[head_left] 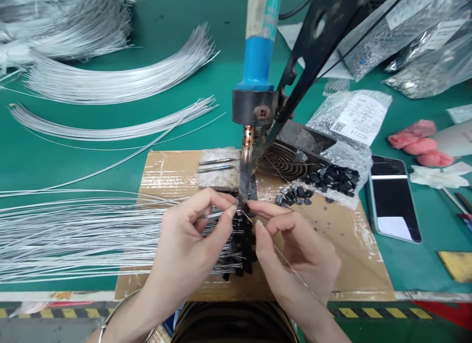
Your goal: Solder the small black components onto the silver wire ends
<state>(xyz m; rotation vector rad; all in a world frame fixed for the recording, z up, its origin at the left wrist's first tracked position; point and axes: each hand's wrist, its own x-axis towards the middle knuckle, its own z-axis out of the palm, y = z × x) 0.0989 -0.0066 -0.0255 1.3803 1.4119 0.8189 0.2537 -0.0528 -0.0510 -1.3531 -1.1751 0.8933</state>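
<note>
The blue-handled soldering iron (258, 58) hangs tip down in a black stand (309, 53), with its tip between my two hands. My left hand (195, 235) is closed, thumb and forefinger pinching a thin white cable (217, 214) by its end, right at the tip. My right hand (298, 249) pinches a thin solder wire (291, 267), whose end reaches to the tip and whose tail runs down past the wrist. My fingertips partly hide the joint. Below them lies a row of cables ending in black connector pieces (241, 249).
Cardboard (354, 264) covers the bench front. Loose cables (73, 240) and cable bundles (121, 82) lie left. Small black parts (339, 180) spill from a plastic bag (350, 112) near a coiled holder (285, 158). A phone (394, 195) lies right. Two spare tips (216, 168) rest on a pad.
</note>
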